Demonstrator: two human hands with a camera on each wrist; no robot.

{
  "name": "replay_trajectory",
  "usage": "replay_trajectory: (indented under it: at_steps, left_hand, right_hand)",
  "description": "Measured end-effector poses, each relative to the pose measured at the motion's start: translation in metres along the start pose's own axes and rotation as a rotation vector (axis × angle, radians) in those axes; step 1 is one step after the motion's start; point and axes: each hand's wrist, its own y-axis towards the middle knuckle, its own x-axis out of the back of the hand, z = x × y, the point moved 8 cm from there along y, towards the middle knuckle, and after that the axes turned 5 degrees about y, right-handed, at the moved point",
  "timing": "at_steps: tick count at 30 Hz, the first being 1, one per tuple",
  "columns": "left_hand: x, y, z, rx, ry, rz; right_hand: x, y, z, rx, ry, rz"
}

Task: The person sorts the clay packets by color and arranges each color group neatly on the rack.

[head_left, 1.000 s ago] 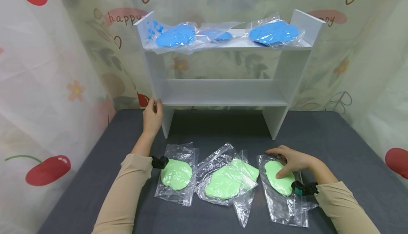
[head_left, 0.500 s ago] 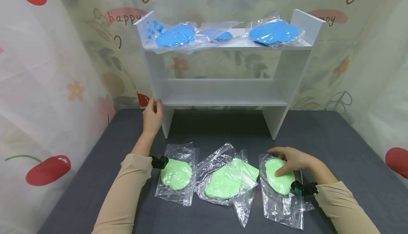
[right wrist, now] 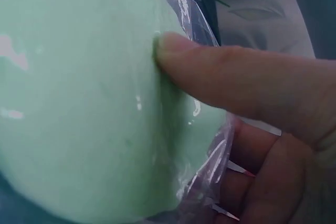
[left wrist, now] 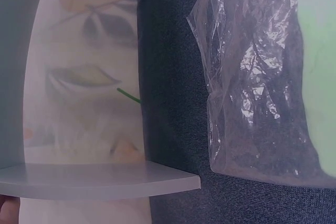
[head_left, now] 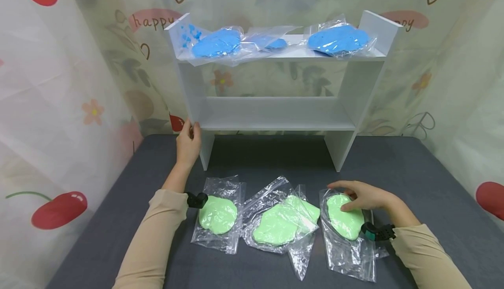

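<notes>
My left hand holds the left side panel of a white two-tier shelf at about the lower board's height. A fingertip shows beside the panel in the left wrist view. At the right, my right hand pinches the upper edge of a clear plastic bag of green clay. The thumb presses on the flat, soft-looking lump, and the other fingers curl at the bag's far edge, partly hidden by it. This bag lies on the dark table.
Left of it lie another bag of green clay and some overlapping green bags in the middle. Bags of blue clay lie on the shelf's top tier. A printed curtain surrounds the dark table.
The right bag's lower end has swung slightly left. My right hand has shifted a little, its thumb now nearer the bag's upper edge. The left hand and shelf look unmoved.
</notes>
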Motion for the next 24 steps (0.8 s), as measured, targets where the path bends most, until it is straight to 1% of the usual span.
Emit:
replay_trajectory:
  at_steps: [3,9,16,20,24]
  left_hand:
    - [0.0,0.001,0.0,-0.001,-0.003,-0.003]
    - [-0.001,0.001,0.0,-0.003,-0.009,0.001]
    - [0.0,0.0,-0.001,-0.014,-0.006,-0.014]
    - [0.0,0.0,-0.001,-0.014,-0.004,-0.013]
    - [0.0,0.0,0.0,-0.009,-0.002,-0.009]
  right_hand:
    - [0.002,-0.001,0.003,0.024,0.03,0.013]
    - [0.011,-0.005,0.004,0.03,0.044,-0.03]
    - [0.025,-0.009,0.015,0.082,-0.065,-0.116]
    - [0.031,-0.011,0.022,0.116,-0.044,-0.125]
    - [0.036,-0.013,0.027,0.144,0.001,-0.131]
